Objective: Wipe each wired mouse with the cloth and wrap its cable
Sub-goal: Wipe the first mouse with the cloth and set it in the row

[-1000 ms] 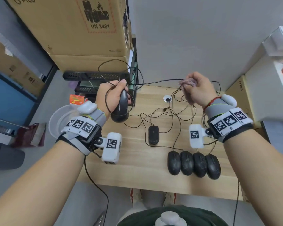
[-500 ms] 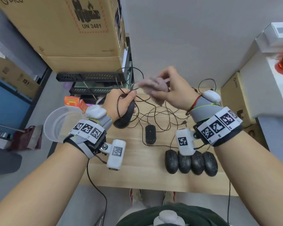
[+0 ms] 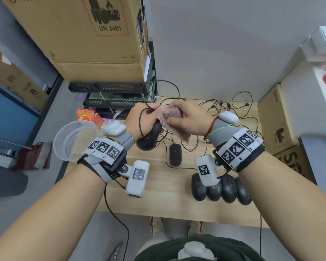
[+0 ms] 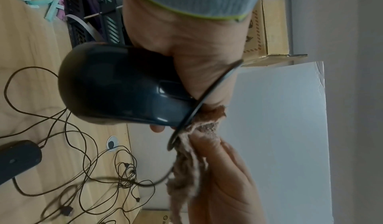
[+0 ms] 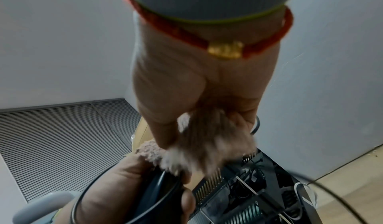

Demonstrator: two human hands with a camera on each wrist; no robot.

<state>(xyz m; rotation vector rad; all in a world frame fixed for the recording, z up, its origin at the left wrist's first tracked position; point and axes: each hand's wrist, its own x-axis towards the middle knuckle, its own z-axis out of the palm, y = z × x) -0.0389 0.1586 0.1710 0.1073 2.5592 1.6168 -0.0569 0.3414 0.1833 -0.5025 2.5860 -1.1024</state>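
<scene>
Left hand: the left hand (image 3: pixel 139 119) is raised above the far left part of the desk (image 3: pixel 158 194); its grip is wrapped around a black wired mouse (image 3: pixel 149 138), thumb along one side and fingertips showing under the other in the left wrist view.
Held mouse: it is off the desk, its rounded back end pointing down toward the person and its button end up inside the hand.
Cable: a loop of the mouse's black cable (image 3: pixel 141 121) lies over the back of the left hand and crosses the front of the mouse.
Right hand: the right hand (image 3: pixel 188 121) is just beside the left, its grip bunched tight on a pinkish-brown cloth (image 3: pixel 167 115).
Cloth: it is pressed against the button end of the held mouse, with a loose tail hanging below the right hand.
Mouse on desk: one more black mouse (image 3: pixel 175 154) lies alone near the middle of the desk, its cable running toward the far edge.
Row of mice: four black mice (image 3: pixel 228 189) lie side by side, touching, near the front right part of the desk, partly hidden by the right wrist camera.
Loose cables: a tangle of thin black cables (image 3: pixel 222 106) lies along the far edge of the desk.
Off the desk: a clear plastic tub (image 3: pixel 64 146) sits beyond the left edge; cardboard boxes (image 3: pixel 73 34) stand at the far left.
</scene>
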